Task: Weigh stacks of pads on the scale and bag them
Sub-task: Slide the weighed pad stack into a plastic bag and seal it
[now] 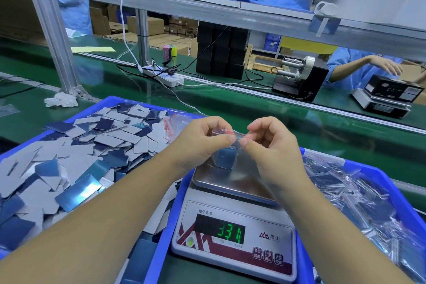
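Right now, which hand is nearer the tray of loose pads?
Left. The left hand pinches the bag just beside the loose-pad tray; the right hand pinches the bag's other end, over the scale, farther off.

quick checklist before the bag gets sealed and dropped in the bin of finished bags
1. Both hands on the bag mouth: left hand and right hand pinch the clear bag at its red strip. Ok.
2. Pad stack fully inside the bag: ok.
3. Strip pressed closed along its whole length: cannot tell.
4. Scale reading steady: digits blurred, cannot tell.
5. Right bin has room for the bag: ok.
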Tool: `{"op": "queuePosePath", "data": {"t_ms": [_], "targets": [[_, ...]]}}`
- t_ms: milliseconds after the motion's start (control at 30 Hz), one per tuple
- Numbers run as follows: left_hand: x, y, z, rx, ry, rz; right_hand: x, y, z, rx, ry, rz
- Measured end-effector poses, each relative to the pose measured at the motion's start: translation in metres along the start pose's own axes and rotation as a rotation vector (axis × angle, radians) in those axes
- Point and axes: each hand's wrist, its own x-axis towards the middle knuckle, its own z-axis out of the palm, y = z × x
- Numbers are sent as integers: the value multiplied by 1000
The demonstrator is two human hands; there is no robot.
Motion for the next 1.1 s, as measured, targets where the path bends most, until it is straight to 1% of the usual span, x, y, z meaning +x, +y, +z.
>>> {"op": "queuePosePath", "data": {"t_ms": [133, 367, 467, 667, 733, 800, 933, 967, 1033, 1100], "targets": [[-1, 0, 1, 41, -14, 4, -1, -2, 1, -4, -29, 0], [2, 0, -7, 20, -35, 23, 0, -4, -3, -37, -60, -29], [5, 1, -16, -3, -8, -1, 2, -5, -6, -37, -55, -27], [7, -2, -26, 62, 30, -36, 2, -6, -11, -29, -58, 10], [8, -3, -30, 71, 60, -48, 3, -7, -13, -28, -28, 18], [8, -4, -38, 69, 96, -64, 5, -7, -19, 6, 44, 27], [7, -4, -42, 76, 120, -82, 7, -7, -27, 82, 148, 20], [8, -4, -39, 80, 133, -77, 7, -6, -27, 38, 160, -2], [9, -3, -35, 90, 155, -60, 5, -4, -25, -195, 134, -85], [10, -4, -34, 110, 173, -48, 1, -2, -22, -464, -22, -142]]}}
